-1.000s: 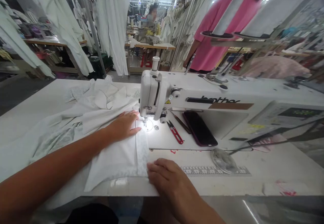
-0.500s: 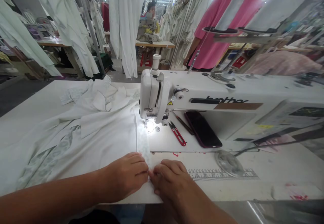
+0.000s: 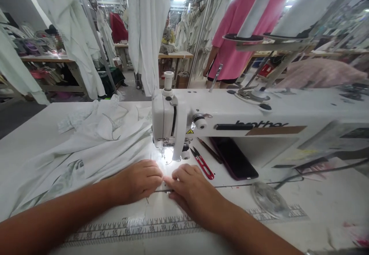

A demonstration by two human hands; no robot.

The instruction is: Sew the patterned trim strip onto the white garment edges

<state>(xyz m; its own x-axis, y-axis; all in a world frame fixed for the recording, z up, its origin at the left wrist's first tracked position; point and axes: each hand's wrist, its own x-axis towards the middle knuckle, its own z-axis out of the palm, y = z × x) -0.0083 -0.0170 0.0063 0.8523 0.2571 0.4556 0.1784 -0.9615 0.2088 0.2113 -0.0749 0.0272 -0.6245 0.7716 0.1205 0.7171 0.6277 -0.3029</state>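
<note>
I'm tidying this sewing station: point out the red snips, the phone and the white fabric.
Red snips (image 3: 202, 162), head view: red handle.
Phone (image 3: 235, 159), head view: dark screen.
White fabric (image 3: 112, 157), head view: creased middle part.

Looks soft, matt and creased in the white cloth. Hard, smooth and slightly glossy on the sewing machine. Smooth with a faint sheen across the table. Like dark metal in the blades of the red-handled snips. Glossy on the dark phone. Clear, shiny, plastic-looking in the round disc. Matt, papery on the brown strip. Dull on the 2 thread cones.
</note>
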